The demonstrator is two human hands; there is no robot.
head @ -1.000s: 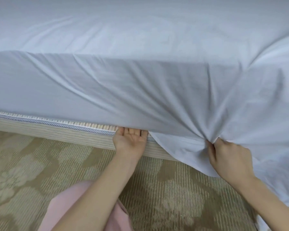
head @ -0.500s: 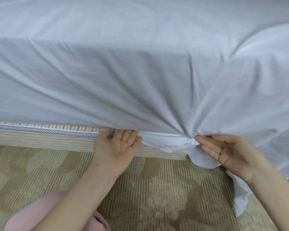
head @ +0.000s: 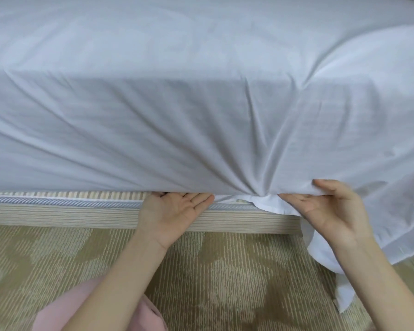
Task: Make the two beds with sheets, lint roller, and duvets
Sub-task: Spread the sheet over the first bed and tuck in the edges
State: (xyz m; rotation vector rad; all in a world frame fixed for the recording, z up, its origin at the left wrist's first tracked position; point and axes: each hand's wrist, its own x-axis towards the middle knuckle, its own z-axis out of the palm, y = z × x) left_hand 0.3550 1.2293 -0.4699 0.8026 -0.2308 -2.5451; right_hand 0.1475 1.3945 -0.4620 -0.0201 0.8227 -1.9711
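Carpet (head: 225, 283) with a pale leaf pattern lies below both hands, and a pink garment (head: 93, 306) shows beside the left forearm. Just under the fingertips runs the striped bed base (head: 58, 217), edged along its top with a blue cord (head: 58, 202). Above the fingers the white sheet (head: 201, 127) hangs down to the base. Its folds gather into a tight bunch between the two hands. A loose corner of it drops behind the right wrist to the carpet and covers the base there.

The left hand (head: 175, 211) is turned palm up, its fingers (head: 196, 199) straight and close together. Their tips touch the sheet's lower edge where it meets the base, and some tips are hidden in the dark gap there. It grasps nothing.

The right hand (head: 330, 211) is also palm up, its fingers (head: 294, 201) nearly straight and pointing at the bunch from beneath the cloth. Its thumb (head: 323, 185) lies on top, so the sheet's edge is nipped between thumb and fingers.
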